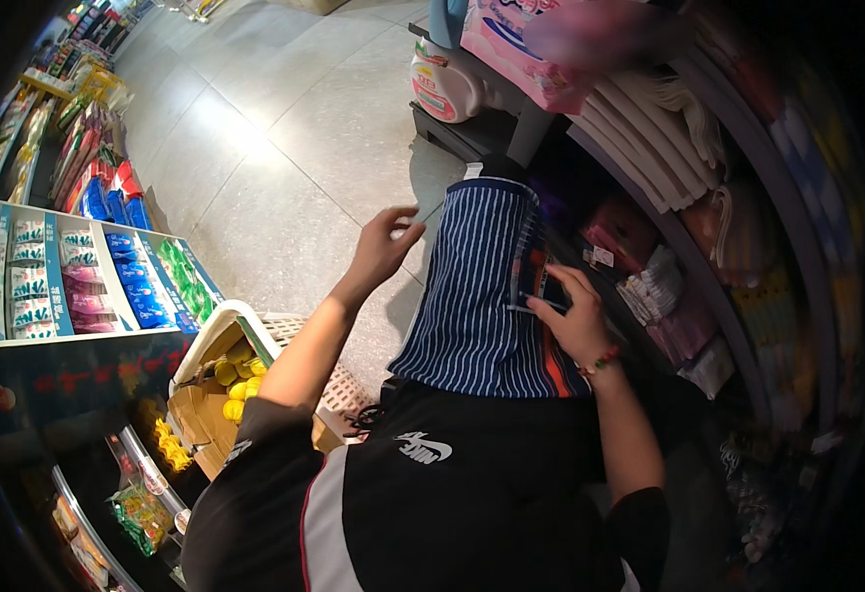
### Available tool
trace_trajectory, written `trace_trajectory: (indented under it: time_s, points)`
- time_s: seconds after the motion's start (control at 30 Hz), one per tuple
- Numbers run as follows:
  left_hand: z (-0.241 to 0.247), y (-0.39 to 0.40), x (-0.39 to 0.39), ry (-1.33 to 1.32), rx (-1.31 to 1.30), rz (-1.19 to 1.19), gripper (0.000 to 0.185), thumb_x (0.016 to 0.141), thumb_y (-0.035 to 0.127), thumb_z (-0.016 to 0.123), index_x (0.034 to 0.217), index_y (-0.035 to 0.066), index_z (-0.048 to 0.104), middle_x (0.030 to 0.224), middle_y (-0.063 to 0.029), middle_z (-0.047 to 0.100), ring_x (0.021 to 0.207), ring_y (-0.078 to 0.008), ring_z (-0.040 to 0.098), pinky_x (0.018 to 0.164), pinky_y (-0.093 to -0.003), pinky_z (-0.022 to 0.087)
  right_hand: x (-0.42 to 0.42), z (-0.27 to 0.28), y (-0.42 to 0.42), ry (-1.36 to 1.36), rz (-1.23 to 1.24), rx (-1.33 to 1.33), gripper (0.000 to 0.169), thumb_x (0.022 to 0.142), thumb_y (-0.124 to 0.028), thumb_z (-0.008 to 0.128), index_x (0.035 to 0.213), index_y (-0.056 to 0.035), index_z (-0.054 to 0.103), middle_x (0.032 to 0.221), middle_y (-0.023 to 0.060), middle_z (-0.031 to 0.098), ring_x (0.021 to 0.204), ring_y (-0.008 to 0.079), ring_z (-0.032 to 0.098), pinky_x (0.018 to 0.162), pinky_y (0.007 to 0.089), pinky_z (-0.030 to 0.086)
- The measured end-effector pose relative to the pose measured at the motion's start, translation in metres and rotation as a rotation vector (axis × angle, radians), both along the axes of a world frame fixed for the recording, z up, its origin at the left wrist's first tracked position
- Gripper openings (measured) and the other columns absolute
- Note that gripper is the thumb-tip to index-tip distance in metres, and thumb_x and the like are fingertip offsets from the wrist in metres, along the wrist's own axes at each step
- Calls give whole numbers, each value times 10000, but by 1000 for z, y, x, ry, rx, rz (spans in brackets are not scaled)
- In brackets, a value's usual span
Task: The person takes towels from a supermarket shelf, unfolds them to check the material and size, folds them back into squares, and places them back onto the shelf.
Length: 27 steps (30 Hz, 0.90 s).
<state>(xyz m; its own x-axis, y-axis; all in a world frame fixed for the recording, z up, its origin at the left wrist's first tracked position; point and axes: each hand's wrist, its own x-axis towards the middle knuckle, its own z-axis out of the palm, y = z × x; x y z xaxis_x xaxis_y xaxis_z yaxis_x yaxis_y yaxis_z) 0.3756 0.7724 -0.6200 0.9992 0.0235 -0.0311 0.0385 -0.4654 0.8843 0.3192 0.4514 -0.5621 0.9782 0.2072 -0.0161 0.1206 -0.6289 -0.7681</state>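
Observation:
A folded dark blue cloth with white stripes (477,288) lies over my lap, an orange-red band along its right side. At that side, my right hand (574,314) has its thumb and fingers apart at the cloth's edge, by a small clear tag or strip; whether it pinches this I cannot tell. A beaded bracelet circles the right wrist. My left hand (391,240) is raised to the left of the cloth, fingers curled but apart, with nothing in it.
Shelves with folded pale towels (647,140) curve along the right. Ahead stand a pink-labelled detergent bottle (443,85) and a pink package (528,52). On the left are a display rack of small packets (84,277) and a white basket (236,311) near my left elbow, with yellow items beside it.

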Motion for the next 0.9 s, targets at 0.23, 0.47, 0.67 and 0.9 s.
trace_trajectory:
  time_s: [0.23,0.47,0.67,0.9]
  points:
    - [-4,-50,65,-36,279,-306,468,753,76,607,1218,41,566,1205,-224,565,1099,-352,562,930,-449,461,37,-42,41,27,-120,-11,693,774,-213,756,1350,-1,433,1380,238,393,1278,386,404,1068,426,346]
    - [32,-76,65,-273,611,-387,171,763,116,583,919,76,638,956,-131,618,967,-318,578,777,-439,462,50,-93,10,204,-165,85,614,862,-224,654,1365,36,416,1329,228,513,1211,336,511,995,393,410]
    - [25,-81,51,-294,599,-452,180,768,168,592,936,106,608,916,-83,624,915,-298,596,813,-445,418,97,-139,-23,285,-184,50,358,898,-199,579,1149,55,601,1031,153,649,959,277,602,832,355,459]
    - [172,-45,23,-795,109,-642,216,653,3,592,850,87,566,908,-75,592,994,-310,544,900,-437,397,32,-16,-139,-84,-576,366,404,915,-189,567,1257,25,546,1190,130,582,1047,222,562,920,325,433]
